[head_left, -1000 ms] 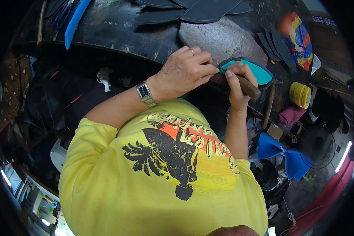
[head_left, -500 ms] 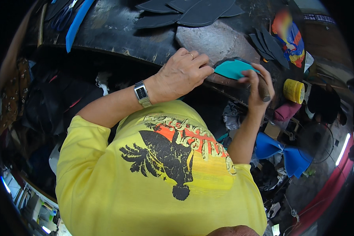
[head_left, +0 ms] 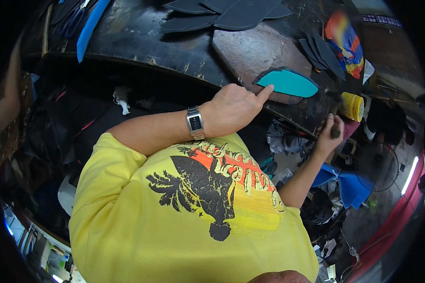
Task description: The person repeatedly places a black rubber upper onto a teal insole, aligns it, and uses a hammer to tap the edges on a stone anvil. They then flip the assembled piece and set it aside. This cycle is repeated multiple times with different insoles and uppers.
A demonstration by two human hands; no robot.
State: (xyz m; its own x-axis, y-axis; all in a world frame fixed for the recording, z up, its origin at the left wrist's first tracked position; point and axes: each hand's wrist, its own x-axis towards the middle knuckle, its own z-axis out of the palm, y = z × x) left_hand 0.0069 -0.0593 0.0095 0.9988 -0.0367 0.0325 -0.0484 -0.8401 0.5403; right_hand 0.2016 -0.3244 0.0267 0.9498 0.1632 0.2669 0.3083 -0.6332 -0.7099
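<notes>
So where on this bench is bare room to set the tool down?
Bare dark bench top lies between the blue strip and the dark cut pieces. The grey stone slab is bare above the teal piece under the left hand. It is crowded by the yellow tin near the right hand.

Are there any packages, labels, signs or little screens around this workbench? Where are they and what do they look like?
Wristwatch: on the left wrist, a small dark rectangular face on a silver metal band.
Colourful bag: at the far right of the dark bench, glossy, in orange, yellow, blue and red; blurred.
Yellow tub: at the bench's right edge, just above the right hand, round and ribbed.
No signs can be made out.
</notes>
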